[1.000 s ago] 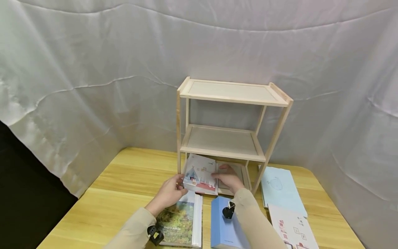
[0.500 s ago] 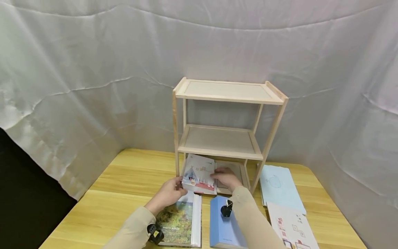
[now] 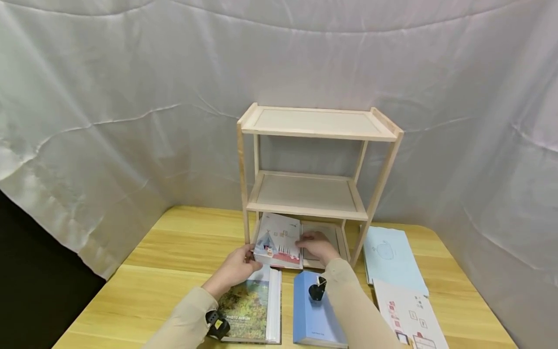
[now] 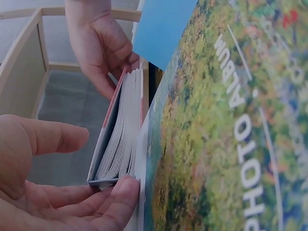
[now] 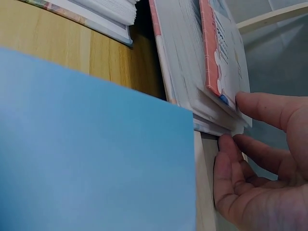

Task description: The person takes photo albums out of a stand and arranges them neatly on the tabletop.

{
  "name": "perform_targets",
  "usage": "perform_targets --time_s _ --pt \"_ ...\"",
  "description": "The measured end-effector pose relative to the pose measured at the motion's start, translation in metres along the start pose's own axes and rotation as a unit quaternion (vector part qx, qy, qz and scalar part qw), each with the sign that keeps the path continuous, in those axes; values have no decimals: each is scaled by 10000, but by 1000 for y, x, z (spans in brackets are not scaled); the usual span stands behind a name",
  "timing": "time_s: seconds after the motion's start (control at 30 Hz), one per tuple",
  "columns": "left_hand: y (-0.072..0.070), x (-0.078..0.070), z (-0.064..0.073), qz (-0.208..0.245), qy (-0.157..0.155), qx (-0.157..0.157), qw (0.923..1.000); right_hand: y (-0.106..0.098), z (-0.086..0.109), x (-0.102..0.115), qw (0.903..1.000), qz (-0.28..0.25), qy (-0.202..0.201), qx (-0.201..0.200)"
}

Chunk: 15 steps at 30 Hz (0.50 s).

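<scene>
A thick photo album [image 3: 279, 242] with a tent drawing on its cover lies at the left of the rack's lowest shelf [image 3: 320, 245], its near end at the shelf's front edge. My left hand [image 3: 235, 266] holds its left side; in the left wrist view the fingers curl under the album's corner while the thumb stands off the cover. My right hand [image 3: 318, 247] pinches the right edge; in the right wrist view, the thumb [image 5: 260, 106] touches the cover and the fingers are below. Part of the album's left edge is hidden behind my left fingers.
A landscape photo album [image 3: 248, 310] and a blue box-like album [image 3: 316, 310] lie in front of the rack, under my forearms. A light blue album [image 3: 390, 257] and a white one [image 3: 407, 310] lie to the right. Rack posts [image 3: 244, 184] and the middle shelf [image 3: 307, 194] frame the hands.
The head view shifts slightly, so the whole scene moves a little left and up. My hands keep nearly the same place on the album.
</scene>
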State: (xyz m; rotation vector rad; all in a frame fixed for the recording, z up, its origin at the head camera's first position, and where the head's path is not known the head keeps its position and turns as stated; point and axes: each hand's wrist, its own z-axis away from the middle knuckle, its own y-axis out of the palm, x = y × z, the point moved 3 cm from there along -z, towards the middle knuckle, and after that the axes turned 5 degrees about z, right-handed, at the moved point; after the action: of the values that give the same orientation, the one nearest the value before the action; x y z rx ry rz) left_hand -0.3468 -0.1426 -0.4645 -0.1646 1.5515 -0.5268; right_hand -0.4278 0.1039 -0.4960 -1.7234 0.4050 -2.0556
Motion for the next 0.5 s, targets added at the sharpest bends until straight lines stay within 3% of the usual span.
perform_targets --time_s 0.33,0.5 --pt "2 3 -4 118 -25 41 9999 -2 -1 0 9997 -218 116 54" --pt "3 3 -6 132 -35 -32 9999 -2 1 5 9969 -729 143 241"
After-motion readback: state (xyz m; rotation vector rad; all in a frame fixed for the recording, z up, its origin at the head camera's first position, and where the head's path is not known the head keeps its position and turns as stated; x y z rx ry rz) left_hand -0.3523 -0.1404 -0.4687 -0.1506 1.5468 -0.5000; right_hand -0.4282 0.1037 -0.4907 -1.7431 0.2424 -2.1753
